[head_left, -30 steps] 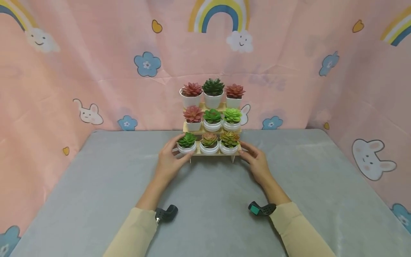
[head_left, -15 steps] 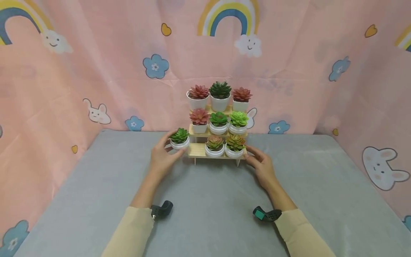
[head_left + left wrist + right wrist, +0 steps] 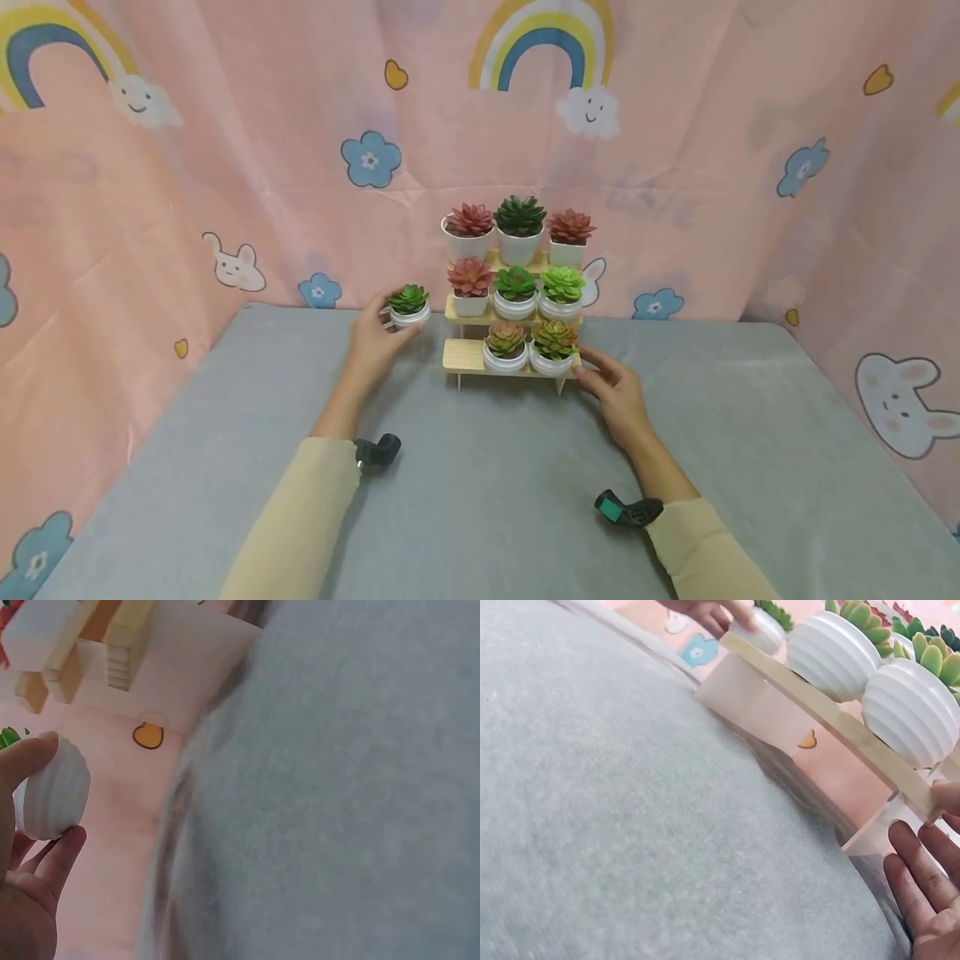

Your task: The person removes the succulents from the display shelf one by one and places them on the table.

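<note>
My left hand [image 3: 371, 337] holds a small potted succulent [image 3: 408, 307] with green leaves, thumb and fingers on its ribbed white pot [image 3: 56, 791]. That pot is off the shelf, to the left of a three-tier wooden plant stand [image 3: 463, 355]. With thumb and fingers, my right hand [image 3: 618, 400] grips the right end of the stand's bottom shelf [image 3: 840, 727]. Two potted succulents, one pinkish green [image 3: 505, 346] and one yellow-green [image 3: 553, 348], sit on that shelf; its left end is bare wood.
The middle tier carries a pink succulent [image 3: 470, 283] and two green ones. Above them stand a dark green succulent [image 3: 519, 229] and two red ones. The grey tabletop [image 3: 480, 500] runs back to a pink patterned curtain [image 3: 300, 167].
My left hand has taken the green succulent off the bottom shelf's left end, moving it left and back. My right hand stays at the stand's right end. The head view has shifted slightly.
</note>
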A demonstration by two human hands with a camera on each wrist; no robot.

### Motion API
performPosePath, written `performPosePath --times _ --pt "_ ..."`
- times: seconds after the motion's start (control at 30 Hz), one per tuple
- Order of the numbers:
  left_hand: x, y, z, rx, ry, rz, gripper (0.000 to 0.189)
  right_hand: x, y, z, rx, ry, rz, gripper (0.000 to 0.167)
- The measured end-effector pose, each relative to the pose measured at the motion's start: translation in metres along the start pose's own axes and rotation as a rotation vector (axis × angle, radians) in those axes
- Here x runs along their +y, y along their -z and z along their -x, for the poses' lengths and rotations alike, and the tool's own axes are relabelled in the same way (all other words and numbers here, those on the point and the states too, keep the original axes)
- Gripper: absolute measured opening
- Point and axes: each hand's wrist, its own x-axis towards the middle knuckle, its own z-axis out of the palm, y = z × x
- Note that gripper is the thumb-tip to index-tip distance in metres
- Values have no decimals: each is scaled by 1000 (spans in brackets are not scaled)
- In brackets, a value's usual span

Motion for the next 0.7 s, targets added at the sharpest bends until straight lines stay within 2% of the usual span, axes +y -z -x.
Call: performPosePath --times 0.27,0.47,0.7 --pt "-15 -17 -20 -42 19 58 65 2 1 0 15 19 -25 44" --pt "-26 -25 -31 -44 32 151 67 1 0 1 30 25 -33 45" --pt "-35 -35 -40 -53 43 181 69 0 -1 1 36 22 -52 43"
